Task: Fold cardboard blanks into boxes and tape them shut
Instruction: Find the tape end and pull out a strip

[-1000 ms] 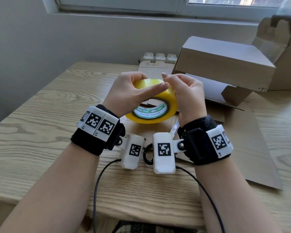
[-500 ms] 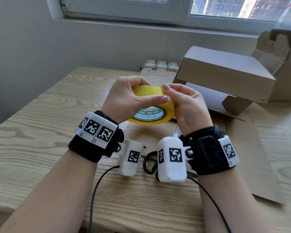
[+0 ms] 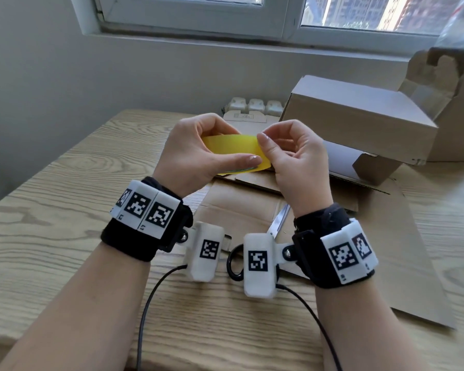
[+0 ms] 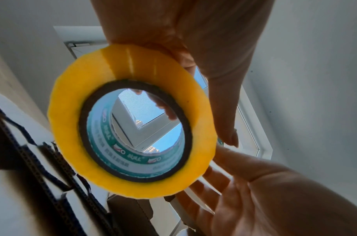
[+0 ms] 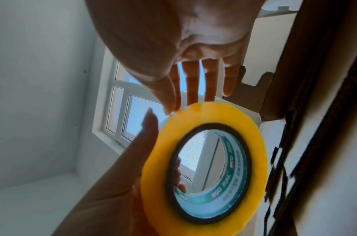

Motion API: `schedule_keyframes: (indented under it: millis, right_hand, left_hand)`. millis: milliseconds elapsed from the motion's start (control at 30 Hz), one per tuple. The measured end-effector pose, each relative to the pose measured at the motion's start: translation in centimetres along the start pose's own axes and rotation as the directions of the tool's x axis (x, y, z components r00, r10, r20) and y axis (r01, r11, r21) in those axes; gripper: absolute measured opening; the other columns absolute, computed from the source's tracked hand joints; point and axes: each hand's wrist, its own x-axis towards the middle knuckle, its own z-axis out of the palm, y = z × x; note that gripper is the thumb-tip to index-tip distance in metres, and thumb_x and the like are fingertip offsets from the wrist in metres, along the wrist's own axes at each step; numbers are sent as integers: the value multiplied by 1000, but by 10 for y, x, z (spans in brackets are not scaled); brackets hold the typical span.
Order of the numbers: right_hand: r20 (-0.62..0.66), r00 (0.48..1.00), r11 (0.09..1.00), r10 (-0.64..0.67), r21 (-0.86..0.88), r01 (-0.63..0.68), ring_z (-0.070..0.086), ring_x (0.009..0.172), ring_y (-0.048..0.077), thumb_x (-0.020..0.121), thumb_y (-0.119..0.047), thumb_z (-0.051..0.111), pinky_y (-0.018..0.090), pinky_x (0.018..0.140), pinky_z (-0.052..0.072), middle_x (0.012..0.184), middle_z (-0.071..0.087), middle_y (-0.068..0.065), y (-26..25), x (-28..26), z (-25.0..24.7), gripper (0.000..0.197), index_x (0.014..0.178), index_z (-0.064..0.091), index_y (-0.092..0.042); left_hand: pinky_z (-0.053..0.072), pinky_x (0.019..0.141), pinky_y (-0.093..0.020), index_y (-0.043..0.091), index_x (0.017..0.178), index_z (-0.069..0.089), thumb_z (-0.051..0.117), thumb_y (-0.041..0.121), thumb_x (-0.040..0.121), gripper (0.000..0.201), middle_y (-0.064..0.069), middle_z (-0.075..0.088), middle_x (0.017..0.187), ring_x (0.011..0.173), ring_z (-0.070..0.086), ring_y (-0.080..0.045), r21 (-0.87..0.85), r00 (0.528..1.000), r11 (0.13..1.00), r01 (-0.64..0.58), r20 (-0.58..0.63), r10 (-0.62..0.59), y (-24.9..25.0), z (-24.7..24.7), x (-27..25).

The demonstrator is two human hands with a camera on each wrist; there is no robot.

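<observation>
Tape roll is held above the counter, gripped in the left hand; right hand just right, fingertips curled, picking at its far rim.

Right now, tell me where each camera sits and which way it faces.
Head: worn above, looking forward and down at both forearms, the left hand and right hand around the tape roll over the table.
Left wrist: below the left hand, facing up through the tape roll toward the window.
Right wrist: below the right hand, facing up likewise.
Shared: all three show the roll and both hands.
</observation>
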Motion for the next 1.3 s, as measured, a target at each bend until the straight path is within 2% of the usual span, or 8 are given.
schedule_keyframes:
  millis: [67, 200, 300, 533, 700, 933, 1167, 1300]
  right_hand:
    - [-16, 999, 996, -35, -79, 33, 66, 86, 21, 88, -25, 71, 46, 79, 55, 86, 68, -8, -2, 0, -3, 12, 81, 62, -28]
    - [5, 998, 982, -64, -177, 64, 57, 67, 6, 89, -27, 72, 23, 64, 48, 73, 62, -10, -4, -1, -7, 17, 78, 60, -22]
    - [34, 998, 982, -48, -180, 53, 51, 59, 2, 88, -32, 73, 16, 58, 43, 67, 60, -9, -7, -2, -8, 22, 74, 59, -22]
    - [-5, 1000, 997, 2, -79, -3, 56, 56, 9, 80, -25, 77, 28, 53, 50, 65, 62, -6, -8, -1, -9, 16, 71, 64, -21]
    - [94, 981, 971, 172, 152, -185, 51, 46, 11, 87, -1, 69, 23, 41, 42, 68, 62, 8, -8, -2, -11, 11, 79, 70, -9]
    - [153, 933, 898, 325, 260, -355, 43, 37, 12, 88, 2, 63, 20, 36, 37, 49, 50, 10, -3, -2, -5, 19, 75, 72, -7]
    - [139, 933, 881, 332, 308, -359, 43, 36, 11, 88, 4, 63, 21, 37, 38, 45, 51, 5, -1, -3, -3, 16, 77, 73, -4]
    - [128, 937, 885, 324, 310, -348, 43, 35, 11, 88, 4, 62, 21, 37, 40, 41, 51, 1, 0, -4, -2, 14, 80, 72, -2]
  left_hand:
    - [48, 61, -14, 20, 82, 70, 89, 43, 46, 47, 9, 68, 77, 67, 61, 3, -5, 1000, 1000, -13, 0, 13, 1, -1, 0]
    - [49, 62, -16, 18, 85, 70, 92, 44, 47, 51, 1, 71, 82, 71, 63, -2, -2, 999, 999, -39, -17, 38, -1, -2, 1]
    - [48, 61, -17, 21, 84, 70, 93, 44, 49, 48, 4, 71, 81, 71, 64, -3, 12, 999, 999, -39, -20, 39, -3, -4, 2]
    - [47, 61, -14, 20, 80, 69, 91, 42, 49, 44, 11, 67, 75, 66, 60, 3, -9, 1000, 1000, -13, 26, 14, 0, 0, -1]
    - [50, 63, -20, 22, 79, 70, 92, 46, 47, 45, 9, 68, 76, 69, 63, -2, -11, 995, 998, 69, 76, -68, -6, 1, 0]
    - [54, 65, -22, 19, 82, 72, 85, 50, 48, 47, 4, 71, 82, 73, 67, -5, 14, 986, 992, 128, 103, -129, -5, 2, -1]
    - [59, 71, -31, 19, 84, 72, 88, 51, 53, 46, 1, 72, 85, 80, 70, -15, 4, 984, 989, 149, 99, -149, -9, 2, 0]
    - [57, 69, -28, 19, 84, 72, 86, 51, 52, 47, 2, 71, 84, 78, 70, -13, -12, 983, 987, 161, 96, -159, -10, 2, 0]
